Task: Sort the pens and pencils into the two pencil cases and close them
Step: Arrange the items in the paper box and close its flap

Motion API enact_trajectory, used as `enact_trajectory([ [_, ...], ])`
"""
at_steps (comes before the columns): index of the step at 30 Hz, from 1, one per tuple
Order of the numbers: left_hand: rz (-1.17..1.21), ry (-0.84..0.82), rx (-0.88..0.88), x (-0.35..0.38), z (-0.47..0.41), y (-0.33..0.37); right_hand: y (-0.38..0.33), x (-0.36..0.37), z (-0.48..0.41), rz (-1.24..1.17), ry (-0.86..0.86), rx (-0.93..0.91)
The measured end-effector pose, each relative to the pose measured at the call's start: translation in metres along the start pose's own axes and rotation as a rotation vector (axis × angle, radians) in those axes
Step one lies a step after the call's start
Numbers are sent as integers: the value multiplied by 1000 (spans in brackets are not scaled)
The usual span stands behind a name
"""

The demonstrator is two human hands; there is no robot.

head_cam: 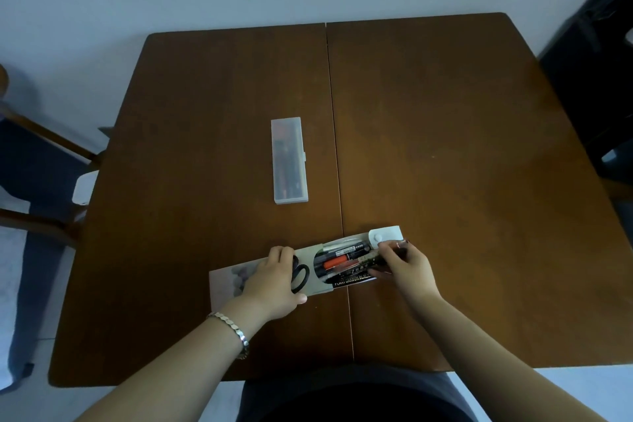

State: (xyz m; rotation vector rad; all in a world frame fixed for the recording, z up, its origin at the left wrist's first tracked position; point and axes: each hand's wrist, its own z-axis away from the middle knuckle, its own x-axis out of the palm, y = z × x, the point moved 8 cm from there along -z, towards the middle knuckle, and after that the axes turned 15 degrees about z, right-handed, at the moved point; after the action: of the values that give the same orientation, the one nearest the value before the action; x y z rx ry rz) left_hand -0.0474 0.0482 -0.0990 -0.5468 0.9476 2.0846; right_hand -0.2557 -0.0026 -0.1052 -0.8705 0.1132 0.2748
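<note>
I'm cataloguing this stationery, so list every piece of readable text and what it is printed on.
"PLANT CARBON BLAC": white capitals on a black pack at the near edge of the open pencil case, its end hidden by the right hand.
Label on the black pen: too small to read.
On the clear pencil case: no text visible.

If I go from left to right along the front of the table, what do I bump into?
Left hand holding the grey pencil case → black scissors handles → pens inside the case → right hand pinching one pen.
</note>
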Motion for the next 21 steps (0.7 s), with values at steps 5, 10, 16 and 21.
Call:
enact_trajectory([
  [5,0,-10,-10,0,0,0,8,26,-8,87,-80,36],
  [10,6,-3,-7,0,-1,-2,9,32,-8,44,-149,43],
  [16,7,-5,-1,1,-1,-3,-9,19,1,367,35,-247],
  [21,12,3,9,0,-1,-2,-6,4,0,754,154,-362],
])
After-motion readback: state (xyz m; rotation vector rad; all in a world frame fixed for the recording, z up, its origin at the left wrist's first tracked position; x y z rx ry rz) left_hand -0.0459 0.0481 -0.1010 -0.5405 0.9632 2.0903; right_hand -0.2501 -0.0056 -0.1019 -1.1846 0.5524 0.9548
